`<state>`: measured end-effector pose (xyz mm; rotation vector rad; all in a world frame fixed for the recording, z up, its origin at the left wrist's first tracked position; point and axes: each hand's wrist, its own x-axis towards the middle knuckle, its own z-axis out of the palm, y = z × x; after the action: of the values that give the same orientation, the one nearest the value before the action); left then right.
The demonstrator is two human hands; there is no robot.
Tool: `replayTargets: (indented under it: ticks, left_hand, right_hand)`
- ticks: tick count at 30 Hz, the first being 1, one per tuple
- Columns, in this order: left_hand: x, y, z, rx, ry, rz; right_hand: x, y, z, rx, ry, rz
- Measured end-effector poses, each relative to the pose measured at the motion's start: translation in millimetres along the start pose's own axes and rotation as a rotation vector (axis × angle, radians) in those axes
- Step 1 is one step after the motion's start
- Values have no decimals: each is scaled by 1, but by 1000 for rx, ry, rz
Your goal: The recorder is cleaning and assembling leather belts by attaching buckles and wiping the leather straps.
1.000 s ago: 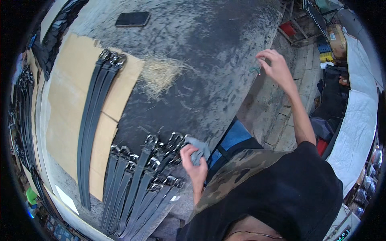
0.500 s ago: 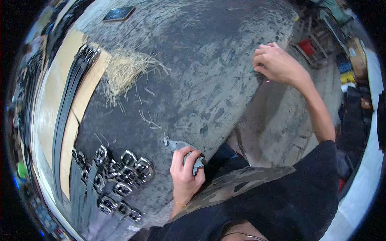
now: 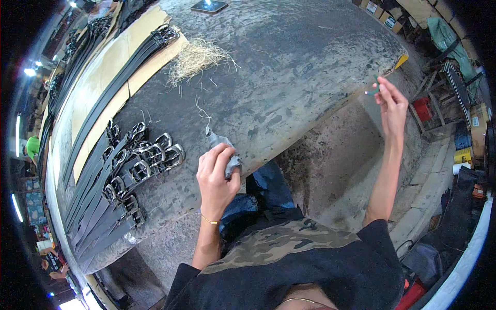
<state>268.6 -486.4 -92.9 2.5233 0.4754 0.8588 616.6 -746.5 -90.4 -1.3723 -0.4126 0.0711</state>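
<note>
My left hand [image 3: 213,178] is closed around a crumpled grey cloth [image 3: 221,142] on the near edge of the dark, stained worktable [image 3: 289,67]. One end of the cloth sticks out past my fingers, beside a few loose pale strands. My right hand [image 3: 391,106] is raised past the table's right edge, pinching a small, thin green tool [image 3: 376,83] at the fingertips; its exact kind is too small to make out. To the left of my left hand lies a heap of black belts [image 3: 95,206] with shiny metal buckles [image 3: 142,168].
A pile of pale thread scraps [image 3: 199,59] lies farther back. Beside it, more black belts [image 3: 116,82] rest on a tan board [image 3: 101,77]. A dark phone [image 3: 209,5] is at the far edge. A wooden stool [image 3: 429,98] and cardboard boxes [image 3: 480,124] stand at right.
My right hand has lifted from beside the table's right edge, and its green tool shows more plainly. The view has shifted. My left hand stays on the cloth.
</note>
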Motion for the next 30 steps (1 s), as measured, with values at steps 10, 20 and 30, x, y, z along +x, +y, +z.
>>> replayTargets:
  ticks: [10,20,30]
  left_hand:
    - [-22,14,5,68,9,38]
    - [-24,20,7,54,40,-24]
    - [-7,43,36,311,-65,-28]
  right_hand:
    - [-50,27,23,93,-62,118]
    - [-64,56,40,126,95,265]
    - [-63,39,46,-897,-261,-785]
